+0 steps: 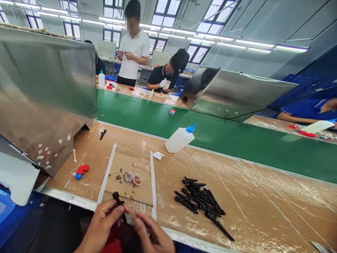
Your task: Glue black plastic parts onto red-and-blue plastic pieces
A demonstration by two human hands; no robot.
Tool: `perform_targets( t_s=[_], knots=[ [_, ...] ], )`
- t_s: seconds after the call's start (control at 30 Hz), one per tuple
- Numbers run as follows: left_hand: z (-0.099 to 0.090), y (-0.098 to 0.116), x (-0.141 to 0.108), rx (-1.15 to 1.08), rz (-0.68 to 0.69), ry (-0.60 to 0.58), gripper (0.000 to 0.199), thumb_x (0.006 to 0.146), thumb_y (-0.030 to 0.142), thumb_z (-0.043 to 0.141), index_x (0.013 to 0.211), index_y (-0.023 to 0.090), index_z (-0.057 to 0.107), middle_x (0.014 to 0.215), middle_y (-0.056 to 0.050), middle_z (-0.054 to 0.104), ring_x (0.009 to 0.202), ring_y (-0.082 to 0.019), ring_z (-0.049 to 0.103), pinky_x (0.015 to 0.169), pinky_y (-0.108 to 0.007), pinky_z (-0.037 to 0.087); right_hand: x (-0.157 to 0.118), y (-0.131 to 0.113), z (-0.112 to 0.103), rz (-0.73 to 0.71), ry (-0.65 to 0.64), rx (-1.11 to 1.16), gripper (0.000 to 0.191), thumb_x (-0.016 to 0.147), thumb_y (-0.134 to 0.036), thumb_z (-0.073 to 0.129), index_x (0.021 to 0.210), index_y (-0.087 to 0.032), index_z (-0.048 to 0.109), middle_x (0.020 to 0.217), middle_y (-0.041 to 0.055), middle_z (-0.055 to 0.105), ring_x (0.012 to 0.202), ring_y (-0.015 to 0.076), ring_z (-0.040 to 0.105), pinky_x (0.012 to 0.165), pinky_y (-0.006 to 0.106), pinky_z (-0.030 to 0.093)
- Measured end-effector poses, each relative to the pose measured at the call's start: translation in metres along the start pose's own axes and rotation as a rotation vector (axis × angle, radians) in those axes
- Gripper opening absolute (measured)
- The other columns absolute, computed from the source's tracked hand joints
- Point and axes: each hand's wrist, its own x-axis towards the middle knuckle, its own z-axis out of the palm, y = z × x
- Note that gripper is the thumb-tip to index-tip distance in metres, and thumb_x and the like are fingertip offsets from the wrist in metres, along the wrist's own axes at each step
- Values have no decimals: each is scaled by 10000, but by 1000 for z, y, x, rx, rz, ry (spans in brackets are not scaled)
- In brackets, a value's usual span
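Left hand: at the near edge of the surface [250, 203], below the cardboard sheet; this hand [102, 223] grips a black part [116, 197] between thumb and fingers, its blocky head pointing up.
Right hand: just beside the left one, near the same edge; this hand [155, 233] is blurred, its fingers bent toward the black part, and whether it grips anything I cannot tell.
Cardboard sheet: the sheet [142, 170] lies by the near edge, between two strips of white tape [154, 179], brown spots scattered over it.
Cups: a clear cup [128, 177] and a cup with reddish contents [136, 180] stand side by side on the sheet; a swab leans in the reddish one.
Swabs: a pair [140, 166] toward the sheet's far right corner, more [74, 155] near the surface's left end.
Black pile: similar pieces [198, 196] heaped right of the sheet; a lone one [103, 134] near the far left corner.
Bottle: white with a blue cap, this bottle [179, 140] tilts at the far edge, a crumpled tissue [158, 155] near it.
Red-and-blue piece: the piece [82, 171] lies left of the sheet.
Belt: green, the belt [210, 137] runs along the far edge.
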Motion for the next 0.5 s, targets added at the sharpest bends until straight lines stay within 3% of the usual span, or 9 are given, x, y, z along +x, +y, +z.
perform_targets(
  t_s=[0.07,0.23,0.37,0.5],
  knots=[
    [0,3,0,-102,-45,16,350,817,495,687,857,149,726,677,-14,632,553,-91,470,548,-213,352,28,0,-13,73,39,-93,370,816,-517,673,969,-194,771,944,85,766,861,236,718,765,286,580],
    [13,2,0,-368,-196,-95,341,824,460,698,843,121,660,633,23,527,445,-29,361,453,-199,171,87,0,-19,26,-63,-183,443,838,-505,652,1076,-141,731,869,79,746,708,187,668,659,288,550],
    [18,-8,6,-492,-247,-133,347,810,455,710,853,123,619,609,34,499,409,-22,322,431,-203,130,98,-4,-5,-55,-149,-193,351,887,-466,611,1005,-160,736,885,69,741,730,175,662,678,278,541],
    [15,-15,13,-726,-326,-210,308,796,415,713,793,143,570,515,88,350,401,-31,226,403,-181,126,100,-14,7,-155,-189,-228,251,894,-417,616,975,-209,732,917,43,731,740,160,637,685,269,527]
  ],
)
